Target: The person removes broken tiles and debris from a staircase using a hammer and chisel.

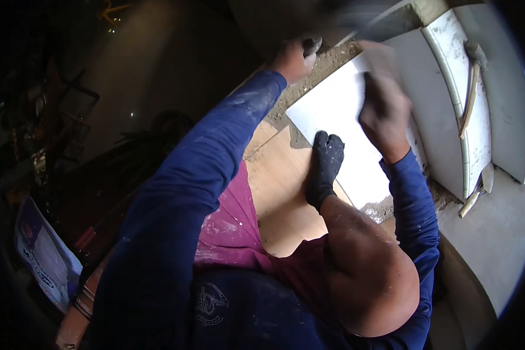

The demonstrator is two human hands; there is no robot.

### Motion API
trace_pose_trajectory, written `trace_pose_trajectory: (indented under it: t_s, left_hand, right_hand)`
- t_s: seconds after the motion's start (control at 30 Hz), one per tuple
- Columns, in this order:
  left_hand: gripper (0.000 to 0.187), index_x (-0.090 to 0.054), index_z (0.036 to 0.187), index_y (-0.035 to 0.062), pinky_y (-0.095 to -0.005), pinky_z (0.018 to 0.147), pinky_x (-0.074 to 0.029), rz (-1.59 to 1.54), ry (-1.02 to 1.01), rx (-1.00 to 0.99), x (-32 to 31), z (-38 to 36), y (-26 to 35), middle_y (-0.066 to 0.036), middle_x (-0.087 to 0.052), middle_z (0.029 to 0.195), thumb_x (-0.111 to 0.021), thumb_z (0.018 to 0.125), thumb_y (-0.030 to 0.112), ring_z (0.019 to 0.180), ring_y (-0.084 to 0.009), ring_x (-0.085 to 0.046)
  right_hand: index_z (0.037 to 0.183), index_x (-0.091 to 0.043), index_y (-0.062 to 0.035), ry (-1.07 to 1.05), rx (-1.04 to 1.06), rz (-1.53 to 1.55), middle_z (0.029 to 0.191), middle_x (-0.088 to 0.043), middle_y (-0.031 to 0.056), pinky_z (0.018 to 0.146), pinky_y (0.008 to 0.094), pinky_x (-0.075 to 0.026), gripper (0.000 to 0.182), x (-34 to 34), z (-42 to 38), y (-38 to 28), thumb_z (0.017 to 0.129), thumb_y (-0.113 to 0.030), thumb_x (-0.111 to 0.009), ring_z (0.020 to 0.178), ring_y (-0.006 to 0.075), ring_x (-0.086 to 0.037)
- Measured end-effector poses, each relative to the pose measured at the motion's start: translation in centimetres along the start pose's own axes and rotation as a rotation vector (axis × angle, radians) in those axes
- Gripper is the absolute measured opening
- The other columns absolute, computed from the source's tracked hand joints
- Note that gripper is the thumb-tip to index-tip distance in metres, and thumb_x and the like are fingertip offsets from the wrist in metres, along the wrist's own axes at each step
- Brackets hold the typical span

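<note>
My left hand (296,60), at the top centre, is closed around a small dark object (312,46) that I cannot make out. It is over a strip of rough, crumbly mortar (332,63). To the right, my right hand (386,111) is smeared by motion above a white tile (332,99); its fingers and anything in them are too blurred to tell. A foot in a black split-toe sock (324,163) rests on the white tile's edge, beside tan tiles (280,186).
A hammer (472,87) lies on the white stepped tiles at the right. Below it is a small trowel (479,189) on a grey floor (507,233). A printed bag (44,251) stands at the lower left. Dark clutter fills the left side.
</note>
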State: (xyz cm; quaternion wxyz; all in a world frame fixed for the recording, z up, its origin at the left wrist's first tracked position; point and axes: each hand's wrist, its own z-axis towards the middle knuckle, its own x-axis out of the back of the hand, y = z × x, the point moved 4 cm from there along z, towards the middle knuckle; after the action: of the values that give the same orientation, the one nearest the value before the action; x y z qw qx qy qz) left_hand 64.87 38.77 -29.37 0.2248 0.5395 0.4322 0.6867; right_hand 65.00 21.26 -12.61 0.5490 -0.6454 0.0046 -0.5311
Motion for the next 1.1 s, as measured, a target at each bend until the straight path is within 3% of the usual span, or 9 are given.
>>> trace_pose_trajectory:
  t_s: [0.03, 0.1, 0.2, 0.53, 0.73, 0.83, 0.93, 1.0, 1.1]
  left_hand:
    - [0.030, -0.064, 0.104, 0.0099, -0.0406, 0.079, -0.052, 0.172, -0.027, -0.064, 0.0, 0.4, 0.3, -0.015, -0.068, 0.099, -0.068, 0.080, 0.027, 0.093, -0.0331, -0.066]
    - [0.023, -0.063, 0.097, 0.0094, -0.0383, 0.076, -0.051, 0.120, -0.080, 0.025, 0.1, 0.2, 0.4, -0.013, -0.067, 0.093, -0.067, 0.080, 0.025, 0.087, -0.0314, -0.065]
    - [0.021, -0.060, 0.089, 0.0065, -0.0353, 0.074, -0.050, 0.066, -0.075, 0.023, -0.1, 0.8, -0.7, -0.010, -0.064, 0.082, -0.068, 0.079, 0.023, 0.077, -0.0277, -0.063]
    - [0.026, -0.064, 0.095, 0.0032, -0.0372, 0.080, -0.051, 0.073, -0.050, 0.112, -0.3, 1.7, -1.6, -0.015, -0.068, 0.092, -0.067, 0.079, 0.023, 0.089, -0.0300, -0.067]
    - [0.034, -0.064, 0.098, 0.0014, -0.0407, 0.083, -0.051, 0.208, -0.113, 0.027, -0.1, 2.1, 1.2, -0.020, -0.068, 0.091, -0.067, 0.077, 0.027, 0.090, -0.0355, -0.065]
    - [0.034, -0.064, 0.098, -0.0004, -0.0422, 0.084, -0.051, 0.135, -0.092, 0.022, -0.5, 1.9, 1.9, -0.020, -0.067, 0.091, -0.065, 0.078, 0.027, 0.090, -0.0361, -0.065]
    - [0.027, -0.064, 0.096, 0.0019, -0.0440, 0.080, -0.052, 0.219, 0.037, -0.277, -2.9, 3.3, -0.8, -0.021, -0.067, 0.091, -0.061, 0.081, 0.025, 0.088, -0.0380, -0.065]
    - [0.025, -0.064, 0.095, 0.0030, -0.0446, 0.076, -0.051, 0.181, 0.017, -0.233, -2.6, 2.9, -0.7, -0.021, -0.066, 0.087, -0.060, 0.082, 0.024, 0.085, -0.0388, -0.065]
    - [0.027, -0.062, 0.089, 0.0023, -0.0420, 0.070, -0.050, 0.091, -0.040, -0.017, -0.3, 1.5, 0.5, -0.020, -0.064, 0.078, -0.064, 0.079, 0.028, 0.077, -0.0381, -0.063]
  right_hand:
    - [0.145, -0.039, -0.0163, -0.290, -0.162, -0.213, 0.122, -0.056, 0.0226, 0.080, 0.0344, -0.050, 0.063, -1.1, 0.0, 1.6, 0.087, 0.006, -0.052, 0.089, 0.0323, -0.062]
    - [0.145, -0.039, -0.0138, -0.130, -0.034, -0.050, 0.129, -0.056, 0.0199, 0.086, 0.0348, -0.051, 0.062, -0.5, -0.3, 1.3, 0.088, 0.006, -0.052, 0.101, 0.0304, -0.064]
    - [0.146, -0.029, -0.0002, 0.136, 0.052, 0.265, 0.150, -0.034, 0.0148, 0.113, 0.0335, -0.026, 0.052, 0.4, -0.7, 0.5, 0.096, 0.005, -0.041, 0.139, 0.0217, -0.032]
    - [0.145, -0.037, -0.0042, 0.195, -0.076, 0.034, 0.138, -0.050, 0.0123, 0.094, 0.0275, -0.044, 0.050, 0.9, -3.2, 2.8, 0.097, -0.005, -0.050, 0.115, 0.0158, -0.054]
    - [0.146, -0.034, -0.0055, 0.342, 0.084, 0.540, 0.141, -0.047, 0.0181, 0.095, 0.0294, -0.046, 0.054, 3.3, -1.3, -0.7, 0.094, 0.008, -0.045, 0.117, 0.0209, -0.056]
    - [0.146, -0.034, -0.0118, 0.081, 0.151, 0.580, 0.097, -0.062, 0.0137, 0.060, 0.0246, -0.046, 0.050, 1.6, -0.8, 1.1, 0.097, -0.004, -0.042, 0.064, 0.0197, -0.057]
    - [0.142, -0.042, -0.0106, -0.194, -0.104, -0.057, 0.129, -0.056, 0.0187, 0.083, 0.0350, -0.049, 0.054, -0.7, -0.6, 3.2, 0.090, 0.001, -0.052, 0.095, 0.0284, -0.064]
    - [0.144, -0.038, -0.0072, -0.092, -0.123, 0.153, 0.139, -0.050, 0.0141, 0.102, 0.0318, -0.042, 0.054, -1.0, -1.7, 2.0, 0.092, 0.003, -0.051, 0.127, 0.0252, -0.050]
    - [0.147, -0.029, -0.0023, 0.120, -0.020, 0.313, 0.151, -0.034, 0.0149, 0.107, 0.0310, -0.035, 0.054, -0.6, -2.6, 2.3, 0.096, 0.003, -0.045, 0.137, 0.0226, -0.037]
